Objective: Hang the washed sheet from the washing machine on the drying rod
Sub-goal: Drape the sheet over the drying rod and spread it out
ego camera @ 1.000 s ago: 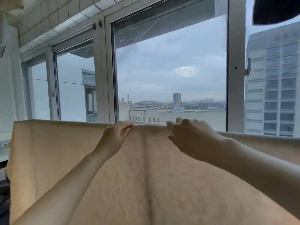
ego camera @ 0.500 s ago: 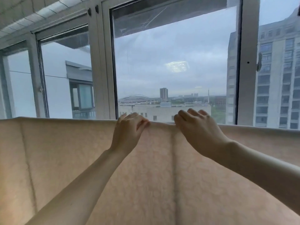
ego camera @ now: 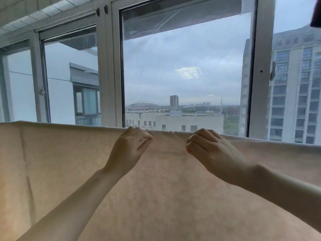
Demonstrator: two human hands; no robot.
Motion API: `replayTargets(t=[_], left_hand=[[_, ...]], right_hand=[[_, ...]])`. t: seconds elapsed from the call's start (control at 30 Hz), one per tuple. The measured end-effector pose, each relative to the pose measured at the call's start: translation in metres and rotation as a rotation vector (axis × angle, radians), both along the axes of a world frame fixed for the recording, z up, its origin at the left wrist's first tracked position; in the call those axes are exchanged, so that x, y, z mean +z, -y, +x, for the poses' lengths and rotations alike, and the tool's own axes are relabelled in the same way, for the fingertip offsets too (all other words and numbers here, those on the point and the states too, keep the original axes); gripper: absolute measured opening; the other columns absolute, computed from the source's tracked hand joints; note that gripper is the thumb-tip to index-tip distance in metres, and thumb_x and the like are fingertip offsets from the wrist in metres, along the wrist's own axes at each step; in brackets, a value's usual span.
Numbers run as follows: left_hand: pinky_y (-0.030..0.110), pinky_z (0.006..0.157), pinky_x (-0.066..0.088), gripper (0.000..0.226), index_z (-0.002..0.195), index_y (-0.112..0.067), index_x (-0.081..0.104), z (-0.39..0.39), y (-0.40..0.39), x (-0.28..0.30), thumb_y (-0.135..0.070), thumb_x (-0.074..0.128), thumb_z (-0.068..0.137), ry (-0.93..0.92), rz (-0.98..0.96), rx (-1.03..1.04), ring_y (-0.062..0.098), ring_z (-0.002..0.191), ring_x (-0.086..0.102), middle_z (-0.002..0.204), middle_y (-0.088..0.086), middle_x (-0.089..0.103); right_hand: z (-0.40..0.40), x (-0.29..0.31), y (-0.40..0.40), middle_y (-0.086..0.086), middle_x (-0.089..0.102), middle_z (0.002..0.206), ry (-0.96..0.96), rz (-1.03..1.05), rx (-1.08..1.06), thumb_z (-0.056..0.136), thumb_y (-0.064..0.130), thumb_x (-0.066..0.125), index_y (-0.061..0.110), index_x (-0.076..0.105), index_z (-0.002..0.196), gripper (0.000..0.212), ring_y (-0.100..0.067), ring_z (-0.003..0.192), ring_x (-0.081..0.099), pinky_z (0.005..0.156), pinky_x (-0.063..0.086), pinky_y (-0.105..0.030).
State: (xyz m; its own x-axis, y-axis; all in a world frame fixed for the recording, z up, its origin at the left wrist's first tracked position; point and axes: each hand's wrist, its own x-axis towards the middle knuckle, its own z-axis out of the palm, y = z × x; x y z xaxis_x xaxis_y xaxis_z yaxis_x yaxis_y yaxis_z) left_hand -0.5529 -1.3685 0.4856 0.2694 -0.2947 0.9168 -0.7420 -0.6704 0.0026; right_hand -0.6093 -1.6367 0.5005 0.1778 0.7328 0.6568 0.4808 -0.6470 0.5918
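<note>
Windows [ego camera: 187, 66] across the whole back, white frames, grey sky and city blocks beyond; a tall block [ego camera: 295, 84] close on the right.

Sheet [ego camera: 156, 197] in front, pale peach, filling the lower half from edge to edge. Draped with its top fold as a long level line running left to right, dipping a little toward the right. Long axis sideways, parallel to the windows; cloth falling straight down from the fold toward the bottom of the view. Rod itself hidden under the fold, so not seen. A vertical crease near the left edge. Small bunched wrinkles along the top between the two hands.

Two bare forearms reaching up from below, the left from bottom left, the right from the right edge.

Left hand [ego camera: 129, 150] at the top fold, just left of centre, fingers curled over, fingertips pinching the cloth at the edge. Right hand [ego camera: 208, 150] just right of centre, near the left one but apart from it, fingers bent at the knuckles and gripping the cloth just below the fold. Cloth between them pulled into short ridges.

A dark corner of something at the top right, too little showing to tell what.
</note>
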Motion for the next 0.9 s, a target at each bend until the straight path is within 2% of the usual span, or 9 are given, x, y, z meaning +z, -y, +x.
replayTargets(t=[0.07, 0.13, 0.23, 0.37, 0.47, 0.57, 0.67, 0.77, 0.9], left_hand=[[0.029, 0.086, 0.047, 0.019, 0.102, -0.018, 0.069, 0.003, 0.005, 0.014, -0.029, 0.061, 0.088, -0.047, -0.069, 0.011, 0.009, 0.100, 0.057, 0.102, -0.011, 0.064], [0.032, 0.094, 0.046, 0.025, 0.111, -0.022, 0.068, 0.010, 0.009, 0.020, -0.035, 0.060, 0.090, -0.194, -0.054, -0.023, 0.006, 0.108, 0.055, 0.108, -0.014, 0.063], [0.038, 0.095, 0.047, 0.033, 0.110, -0.027, 0.068, 0.019, 0.017, 0.017, -0.048, 0.054, 0.090, -0.299, -0.038, -0.077, 0.004, 0.105, 0.057, 0.103, -0.018, 0.065], [0.036, 0.087, 0.049, 0.019, 0.099, -0.025, 0.072, 0.027, 0.022, 0.018, -0.036, 0.057, 0.093, -0.333, -0.129, -0.145, 0.004, 0.093, 0.060, 0.090, -0.014, 0.068], [0.042, 0.076, 0.049, 0.023, 0.082, -0.028, 0.068, 0.032, 0.021, 0.018, -0.039, 0.051, 0.093, -0.323, -0.143, -0.120, 0.011, 0.077, 0.059, 0.073, -0.008, 0.063], [0.037, 0.077, 0.049, 0.032, 0.093, -0.021, 0.072, 0.038, 0.016, 0.015, -0.043, 0.049, 0.093, -0.290, -0.144, -0.089, 0.006, 0.081, 0.060, 0.079, -0.009, 0.067], [0.026, 0.079, 0.046, 0.045, 0.097, -0.021, 0.071, 0.043, 0.008, 0.012, -0.054, 0.040, 0.091, -0.246, -0.119, -0.029, 0.002, 0.084, 0.059, 0.083, -0.014, 0.067], [0.025, 0.081, 0.043, 0.050, 0.095, -0.020, 0.070, 0.054, -0.011, 0.011, -0.056, 0.035, 0.091, -0.243, -0.110, 0.038, 0.006, 0.083, 0.059, 0.082, -0.008, 0.067], [0.028, 0.079, 0.040, 0.054, 0.096, -0.017, 0.070, 0.071, -0.044, 0.011, -0.056, 0.033, 0.089, -0.258, -0.144, 0.078, 0.002, 0.082, 0.056, 0.080, -0.008, 0.065]], right_hand=[[-0.003, -0.003, -0.003, -0.003, 0.061, 0.096, 0.011, 0.002, 0.045, 0.089, 0.005, 0.064, 0.009, 0.063, 0.091, 0.005, -0.022, 0.090, 0.055, 0.081, 0.045, -0.029], [-0.004, -0.008, -0.003, -0.003, 0.061, 0.094, 0.016, 0.004, 0.067, 0.091, 0.005, 0.060, 0.008, 0.064, 0.090, 0.005, -0.022, 0.089, 0.056, 0.081, 0.046, -0.029], [0.000, -0.008, 0.003, -0.002, 0.062, 0.093, 0.011, -0.030, 0.038, 0.089, 0.003, 0.061, 0.009, 0.064, 0.090, 0.007, -0.023, 0.089, 0.057, 0.080, 0.048, -0.032], [0.002, 0.009, 0.004, -0.001, 0.064, 0.101, -0.010, 0.021, -0.010, 0.093, 0.012, 0.059, 0.012, 0.065, 0.093, 0.006, -0.021, 0.096, 0.058, 0.079, 0.050, -0.034], [0.007, 0.022, 0.000, -0.001, 0.064, 0.103, -0.083, 0.123, -0.081, 0.093, 0.028, 0.054, 0.013, 0.064, 0.102, 0.020, -0.021, 0.093, 0.061, 0.073, 0.054, -0.036], [0.014, 0.023, -0.005, 0.003, 0.061, 0.095, -0.187, 0.159, -0.130, 0.096, 0.036, 0.041, 0.018, 0.058, 0.104, 0.026, -0.018, 0.079, 0.064, 0.056, 0.054, -0.035], [0.020, 0.023, -0.013, 0.005, 0.058, 0.088, -0.189, 0.170, -0.155, 0.098, 0.036, 0.039, 0.020, 0.056, 0.101, 0.024, -0.016, 0.070, 0.064, 0.046, 0.046, -0.030], [0.027, 0.028, -0.026, 0.006, 0.058, 0.086, -0.213, 0.198, -0.185, 0.099, 0.041, 0.034, 0.023, 0.053, 0.100, 0.026, -0.016, 0.069, 0.063, 0.050, 0.037, -0.027], [0.041, 0.031, -0.045, 0.007, 0.060, 0.087, -0.254, 0.172, -0.236, 0.099, 0.042, 0.029, 0.023, 0.048, 0.099, 0.027, -0.018, 0.069, 0.062, 0.054, 0.043, -0.029]])
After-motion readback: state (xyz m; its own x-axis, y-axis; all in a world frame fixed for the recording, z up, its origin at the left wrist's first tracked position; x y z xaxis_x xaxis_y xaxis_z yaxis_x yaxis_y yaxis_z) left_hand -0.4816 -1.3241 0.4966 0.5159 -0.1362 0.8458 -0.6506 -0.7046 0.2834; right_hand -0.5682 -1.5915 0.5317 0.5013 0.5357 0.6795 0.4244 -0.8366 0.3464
